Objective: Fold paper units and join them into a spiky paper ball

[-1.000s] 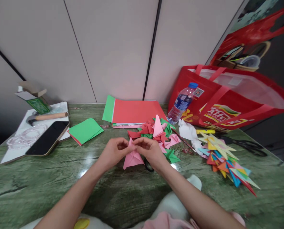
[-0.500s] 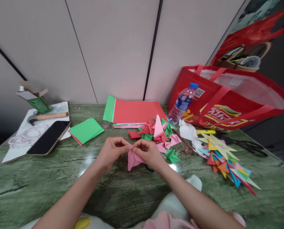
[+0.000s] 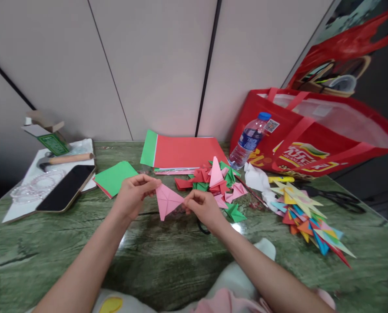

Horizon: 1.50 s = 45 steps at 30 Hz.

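A pink folded paper (image 3: 167, 201) with crease lines hangs between both hands above the table. My left hand (image 3: 133, 193) pinches its upper left corner between thumb and fingers. At its right point, my right hand (image 3: 203, 208) grips the tip in a closed pinch. Just beyond the right hand lies a pile of folded paper pieces (image 3: 217, 178) in red, pink and green. Past the left hand rests a stack of green paper squares (image 3: 115, 177) with red showing underneath.
Red and green sheets (image 3: 187, 152) lie by the wall. A water bottle (image 3: 250, 141) leans near a red bag (image 3: 311, 134). To the right are multicoloured folded papers (image 3: 306, 219) and black scissors (image 3: 340, 200). A phone (image 3: 66, 188), hammer (image 3: 66, 159) and green box (image 3: 52, 140) sit left.
My left hand has moved left, away from the right hand. The pink paper, earlier mostly hanging below close-set fingers, is now spread between them with its creased face showing.
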### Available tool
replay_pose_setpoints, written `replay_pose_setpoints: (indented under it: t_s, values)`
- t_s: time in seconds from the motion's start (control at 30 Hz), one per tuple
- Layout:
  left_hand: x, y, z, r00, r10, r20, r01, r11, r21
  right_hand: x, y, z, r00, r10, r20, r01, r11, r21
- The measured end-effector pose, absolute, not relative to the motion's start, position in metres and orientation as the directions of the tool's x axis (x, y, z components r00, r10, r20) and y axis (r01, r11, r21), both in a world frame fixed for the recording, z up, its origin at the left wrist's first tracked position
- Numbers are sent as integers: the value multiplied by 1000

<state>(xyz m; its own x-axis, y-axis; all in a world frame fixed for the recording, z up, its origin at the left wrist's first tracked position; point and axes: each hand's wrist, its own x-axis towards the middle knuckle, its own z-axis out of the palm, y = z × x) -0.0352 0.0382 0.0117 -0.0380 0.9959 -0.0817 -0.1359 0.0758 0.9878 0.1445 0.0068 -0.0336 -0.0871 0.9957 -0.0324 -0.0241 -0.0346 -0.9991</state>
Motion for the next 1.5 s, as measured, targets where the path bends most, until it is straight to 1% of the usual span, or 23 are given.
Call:
replay_pose_setpoints:
  t_s: [0.13,0.2,0.27,0.33,0.47,0.57,0.67,0.8,0.9,1.0,1.17,1.27,1.37,1.5]
  values:
    - [-42,42,11,-65,996,-64,-106,56,993,144,9,-36,-35,996,-78,-81,-81,-993]
    - [-39,41,9,-37,998,-53,-76,50,996,145,10,-37,-7,999,-48,-84,-49,-995]
    - [-32,37,5,25,998,-56,-40,57,998,145,10,-39,4,1000,25,-60,25,-998]
    - [-24,32,2,93,993,-74,-2,74,997,145,10,-40,-30,996,78,-50,77,-996]
    - [-12,24,-2,230,967,-111,29,107,994,145,8,-41,-114,990,85,-118,72,-990]
    - [-10,22,-1,283,953,-112,30,108,994,145,8,-41,-113,988,103,-120,89,-989]
    - [-10,22,0,266,958,-109,29,105,994,145,8,-39,-106,989,107,-124,93,-988]
    - [-9,22,1,221,968,-118,29,114,993,144,7,-36,-120,991,53,-166,33,-986]
    - [-9,23,2,192,977,-96,68,84,994,143,7,-34,-166,986,15,-195,-18,-981]
    - [-10,22,3,196,978,-67,95,49,994,144,7,-34,-163,987,8,-203,-25,-979]
    - [-10,22,3,198,978,-63,141,35,989,144,8,-37,-109,992,61,-174,41,-984]
    - [-8,22,0,177,984,-36,190,1,982,144,8,-39,-41,989,141,-85,137,-987]
    - [-7,21,-4,158,987,31,270,-73,960,144,7,-40,-27,978,207,-4,207,-978]
    - [-7,17,-8,150,980,134,378,-182,908,143,6,-42,-86,977,195,-39,193,-981]
